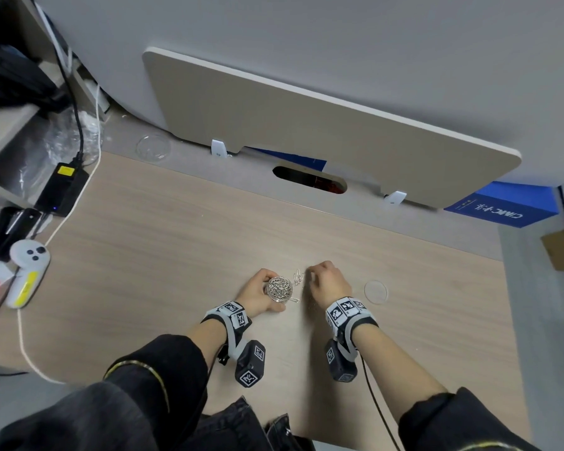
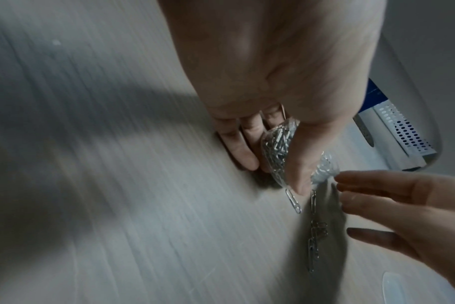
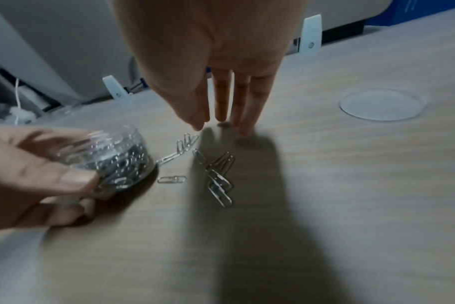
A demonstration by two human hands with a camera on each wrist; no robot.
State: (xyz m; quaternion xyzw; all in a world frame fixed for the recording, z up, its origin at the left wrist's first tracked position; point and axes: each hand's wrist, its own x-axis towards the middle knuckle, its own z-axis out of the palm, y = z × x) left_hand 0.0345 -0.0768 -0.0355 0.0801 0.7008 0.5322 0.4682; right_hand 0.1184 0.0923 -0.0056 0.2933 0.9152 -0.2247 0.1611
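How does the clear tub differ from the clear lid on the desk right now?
The tub is packed with paper clips; the lid holds nothing. The left hand grips the tub; the lid lies flat and untouched, to the right of the right hand. The tub has tall walls; the lid is a shallow disc. Both are round and see-through.

The 2 forearms reached in over the desk's (image 1: 176,239) front edge, sleeves pushed back. The left hand (image 1: 258,292) lay on its side, thumb and fingers curled round a clear tub (image 1: 279,288). Just beside it the right hand (image 1: 326,281) arched palm-down, fingers (image 3: 221,98) straight, tips at the surface.
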